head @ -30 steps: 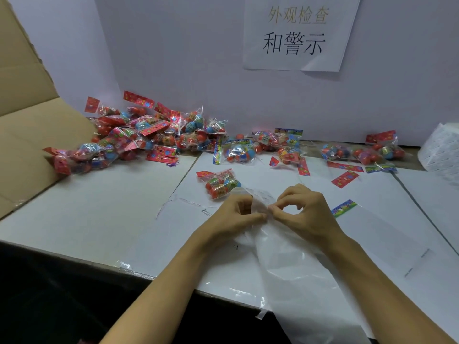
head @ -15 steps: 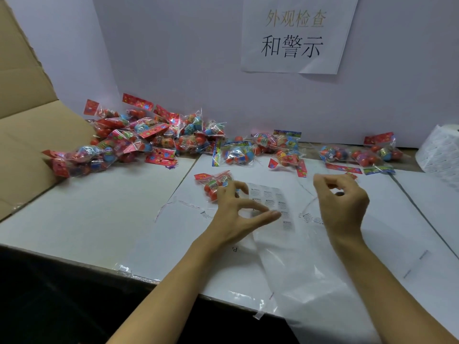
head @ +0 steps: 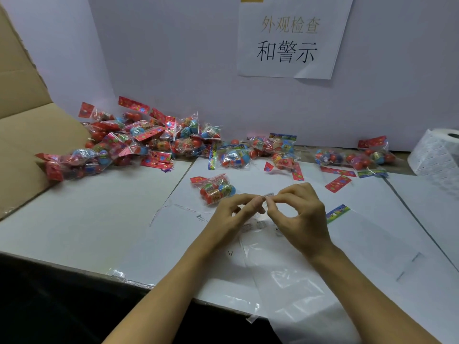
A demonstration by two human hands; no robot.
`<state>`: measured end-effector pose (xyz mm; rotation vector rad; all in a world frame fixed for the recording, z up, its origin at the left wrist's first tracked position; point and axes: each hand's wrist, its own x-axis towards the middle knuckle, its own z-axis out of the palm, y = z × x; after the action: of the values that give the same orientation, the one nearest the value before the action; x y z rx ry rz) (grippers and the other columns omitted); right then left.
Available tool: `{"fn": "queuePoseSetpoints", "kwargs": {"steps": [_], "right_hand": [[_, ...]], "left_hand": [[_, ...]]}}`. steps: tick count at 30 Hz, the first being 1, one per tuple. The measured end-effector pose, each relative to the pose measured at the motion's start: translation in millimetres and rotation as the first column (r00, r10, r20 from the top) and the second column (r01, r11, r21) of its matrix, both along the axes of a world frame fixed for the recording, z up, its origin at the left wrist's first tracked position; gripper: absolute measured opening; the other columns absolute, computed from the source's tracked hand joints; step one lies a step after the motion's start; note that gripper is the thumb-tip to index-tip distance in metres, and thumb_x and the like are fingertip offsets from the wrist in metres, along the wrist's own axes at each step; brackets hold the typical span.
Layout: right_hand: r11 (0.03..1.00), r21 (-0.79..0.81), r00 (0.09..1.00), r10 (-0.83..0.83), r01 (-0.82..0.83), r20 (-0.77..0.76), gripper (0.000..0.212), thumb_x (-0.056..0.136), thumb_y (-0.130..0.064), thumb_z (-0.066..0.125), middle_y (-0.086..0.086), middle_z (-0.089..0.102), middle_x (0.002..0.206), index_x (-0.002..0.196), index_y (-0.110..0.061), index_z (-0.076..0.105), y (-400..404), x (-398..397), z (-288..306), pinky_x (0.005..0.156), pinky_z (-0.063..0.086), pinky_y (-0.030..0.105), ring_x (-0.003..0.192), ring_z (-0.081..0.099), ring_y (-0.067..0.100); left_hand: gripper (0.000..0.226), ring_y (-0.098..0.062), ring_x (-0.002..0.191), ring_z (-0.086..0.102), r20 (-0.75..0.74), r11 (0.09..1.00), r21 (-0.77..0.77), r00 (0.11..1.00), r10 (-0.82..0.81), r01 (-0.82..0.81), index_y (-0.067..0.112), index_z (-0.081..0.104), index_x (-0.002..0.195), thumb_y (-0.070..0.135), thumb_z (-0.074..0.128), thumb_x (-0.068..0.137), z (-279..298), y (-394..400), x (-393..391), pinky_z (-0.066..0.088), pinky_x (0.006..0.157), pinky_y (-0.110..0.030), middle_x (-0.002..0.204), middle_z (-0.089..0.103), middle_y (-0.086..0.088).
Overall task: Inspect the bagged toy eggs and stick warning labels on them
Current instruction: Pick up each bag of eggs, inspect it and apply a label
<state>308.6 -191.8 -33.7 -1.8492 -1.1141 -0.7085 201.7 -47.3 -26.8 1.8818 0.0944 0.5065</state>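
My left hand [head: 233, 212] and my right hand [head: 300, 214] meet above the middle of the table, fingertips pinching a small white warning label [head: 267, 196] between them. Under the hands lies a translucent label backing strip [head: 280, 274] running toward the near table edge. One bagged toy egg pack [head: 214, 188] with a red header lies just beyond my left hand. A big heap of bagged toy eggs [head: 129, 142] sits at the back left, another cluster [head: 258, 151] at the back centre, and a few bags [head: 355, 156] at the back right.
An open cardboard box [head: 22, 120] stands at the left. A roll of white labels [head: 437, 155] sits at the far right. A paper sign [head: 290, 38] hangs on the white back wall. Loose coloured header cards [head: 337, 183] lie on the white table [head: 74, 219].
My hands spread apart over the label strip half a second ago; now they have come together again, pinching a single small label lifted off the strip.
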Motion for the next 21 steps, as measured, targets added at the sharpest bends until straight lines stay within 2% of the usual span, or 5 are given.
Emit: {"fn": "queuePoseSetpoints", "kwargs": {"steps": [5, 13, 16, 18, 21], "right_hand": [[0.999, -0.036, 0.998, 0.036, -0.038, -0.055, 0.014, 0.078, -0.012, 0.087, 0.006, 0.071, 0.086, 0.089, -0.008, 0.08, 1.8, 0.5, -1.1, 0.076, 0.048, 0.028, 0.089, 0.059, 0.022], [0.996, 0.027, 0.975, 0.093, -0.089, -0.203, 0.013, 0.088, -0.016, 0.076, 0.004, 0.064, 0.097, 0.101, -0.012, 0.08, 3.6, -1.2, -1.4, 0.08, 0.044, 0.02, 0.099, 0.053, 0.018], [0.995, 0.043, 0.918, 0.097, -0.087, -0.384, 0.025, 0.089, -0.036, 0.07, -0.006, 0.064, 0.107, 0.108, -0.019, 0.075, 3.8, -0.1, 2.9, 0.072, 0.044, 0.01, 0.104, 0.054, 0.009], [0.993, 0.02, 0.854, 0.113, -0.12, -0.508, 0.023, 0.088, -0.041, 0.068, -0.015, 0.063, 0.106, 0.106, -0.027, 0.071, 2.7, 1.9, 3.2, 0.074, 0.045, 0.014, 0.104, 0.056, 0.004], [0.988, 0.043, 0.829, 0.146, -0.146, -0.54, 0.009, 0.092, -0.02, 0.073, -0.012, 0.069, 0.094, 0.088, -0.027, 0.071, 1.2, 5.6, 0.8, 0.074, 0.046, 0.027, 0.095, 0.06, 0.005]], "left_hand": [[0.065, 0.001, 0.082, 0.06, 0.04, 0.999, -0.031, 0.999, -0.027, 0.029, 0.005, 0.077, 0.106, 0.06, 0.046, 0.089, -2.6, 3.5, 2.6, 0.044, 0.075, -0.012, 0.088, 0.073, 0.009], [0.068, -0.011, 0.077, 0.059, 0.056, 0.956, -0.293, 0.998, -0.015, 0.031, 0.008, 0.077, 0.114, 0.064, 0.05, 0.086, -3.1, 6.5, 4.9, 0.043, 0.064, -0.022, 0.084, 0.07, 0.001], [0.068, -0.013, 0.077, 0.058, 0.035, 0.93, -0.364, 0.999, -0.037, 0.047, 0.012, 0.079, 0.108, 0.069, 0.051, 0.084, -4.5, 7.9, 5.8, 0.042, 0.066, -0.024, 0.084, 0.07, -0.002], [0.067, -0.012, 0.077, 0.058, 0.021, 0.929, -0.366, 0.998, -0.054, 0.058, 0.014, 0.08, 0.106, 0.07, 0.051, 0.083, -5.9, 8.1, 6.5, 0.043, 0.065, -0.023, 0.082, 0.07, -0.002], [0.05, -0.009, 0.077, 0.06, 0.012, 0.948, -0.317, 1.0, 0.016, -0.011, 0.021, 0.08, 0.1, 0.062, 0.057, 0.086, -6.4, 8.6, 8.8, 0.044, 0.065, -0.017, 0.083, 0.072, 0.002]]}}
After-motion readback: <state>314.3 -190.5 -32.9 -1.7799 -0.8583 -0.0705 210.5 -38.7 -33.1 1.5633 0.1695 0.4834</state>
